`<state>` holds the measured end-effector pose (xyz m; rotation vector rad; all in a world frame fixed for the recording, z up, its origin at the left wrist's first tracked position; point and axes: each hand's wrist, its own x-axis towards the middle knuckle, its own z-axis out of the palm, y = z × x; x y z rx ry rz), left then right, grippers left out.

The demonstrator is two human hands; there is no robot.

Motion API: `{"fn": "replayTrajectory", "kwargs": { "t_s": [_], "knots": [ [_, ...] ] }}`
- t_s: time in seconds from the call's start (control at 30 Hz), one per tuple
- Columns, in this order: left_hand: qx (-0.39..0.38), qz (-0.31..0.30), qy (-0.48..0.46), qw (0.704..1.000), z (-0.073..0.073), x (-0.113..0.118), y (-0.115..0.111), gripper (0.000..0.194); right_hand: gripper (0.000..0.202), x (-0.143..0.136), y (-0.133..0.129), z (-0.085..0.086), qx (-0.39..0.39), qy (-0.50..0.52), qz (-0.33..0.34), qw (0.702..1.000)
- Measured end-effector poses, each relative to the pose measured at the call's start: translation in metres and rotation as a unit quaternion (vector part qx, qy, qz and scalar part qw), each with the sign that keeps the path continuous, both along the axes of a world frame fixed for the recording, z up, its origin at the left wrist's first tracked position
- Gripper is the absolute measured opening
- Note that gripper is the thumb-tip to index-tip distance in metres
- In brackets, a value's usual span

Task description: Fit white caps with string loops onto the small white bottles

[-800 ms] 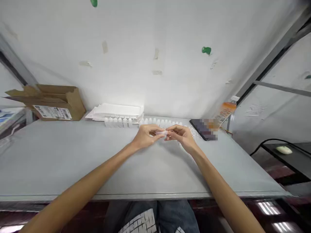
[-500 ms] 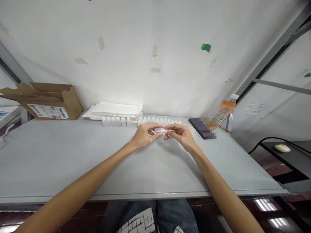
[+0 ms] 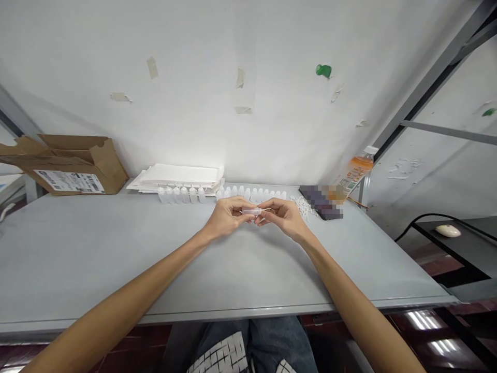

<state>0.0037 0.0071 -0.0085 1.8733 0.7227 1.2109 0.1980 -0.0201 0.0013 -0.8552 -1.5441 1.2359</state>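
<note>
Head view, counted left to right. One cardboard box (image 3: 77, 165), flaps raised, printed label toward the front. One stack of white sheets (image 3: 178, 174), lying near the wall; layers too close to count. Directly in front, six small white bottles (image 3: 185, 197), standing upright in a line. Next, one left hand (image 3: 225, 217), closed in a pinch, thumb and fingers gripping the left portion of one small translucent bottle (image 3: 251, 211). Position of held bottle: between both hands, over the grey table (image 3: 248, 280). Long axis near level, running left to right, roughly parallel to the table's front edge; one end toward the left palm, the other pointing at the right fingertips. Cannot tell mouth from base. Behind, a second row of white bottles (image 3: 247, 192), about eleven visible, lower parts partly hidden by the hands. Then one right hand (image 3: 287, 218), fingers pinched together at the held bottle's right end, with a thin pale loop (image 3: 268, 209) beside the fingertips. Farther right, one pile of small white pieces (image 3: 305, 207), uncountable; one dark phone (image 3: 310, 196), partly blurred; one orange-labelled drink bottle (image 3: 353, 173), white-capped; one pale mouse (image 3: 448, 231) on a black surface (image 3: 471, 246).
</note>
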Motion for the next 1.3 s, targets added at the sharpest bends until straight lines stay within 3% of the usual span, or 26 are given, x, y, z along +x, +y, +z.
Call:
{"fn": "replayTrajectory", "kwargs": {
  "t_s": [0.2, 0.33, 0.43, 0.53, 0.67, 0.73, 0.83, 0.97, 1.3],
  "knots": [
    [0.156, 0.042, 0.048, 0.986, -0.002, 0.0, -0.002, 0.016, 0.028, 0.0, 0.002, -0.005, -0.002, 0.021, -0.014, 1.0],
    [0.292, 0.054, 0.072, 0.952, -0.006, 0.0, 0.0, 0.019, 0.028, 0.001, 0.001, -0.001, -0.017, 0.028, -0.019, 0.999],
    [0.345, 0.054, 0.096, 0.932, -0.007, 0.0, 0.0, 0.024, 0.028, 0.002, 0.001, 0.003, -0.028, 0.02, -0.02, 0.999],
    [0.302, 0.067, 0.082, 0.947, -0.003, 0.001, -0.002, 0.02, 0.028, 0.001, -0.001, 0.007, -0.008, 0.01, -0.035, 0.999],
    [0.107, 0.072, 0.058, 0.99, 0.007, 0.003, -0.007, 0.023, 0.028, 0.0, -0.005, 0.01, 0.063, -0.029, -0.076, 0.995],
    [0.02, 0.057, 0.05, 0.997, 0.01, 0.003, -0.008, 0.03, 0.028, -0.001, -0.007, 0.012, 0.099, -0.054, -0.102, 0.988],
    [-0.049, 0.014, 0.017, 0.999, 0.013, 0.001, -0.008, 0.035, 0.029, -0.001, -0.01, 0.013, 0.114, -0.073, -0.109, 0.985],
    [-0.075, -0.02, -0.008, 0.997, 0.016, -0.003, -0.007, 0.034, 0.027, -0.001, -0.012, 0.014, 0.105, -0.073, -0.075, 0.989],
    [-0.019, -0.058, 0.018, 0.998, 0.017, -0.006, -0.006, 0.024, 0.027, 0.002, -0.012, 0.014, 0.079, -0.034, -0.028, 0.996]
  ]
}}
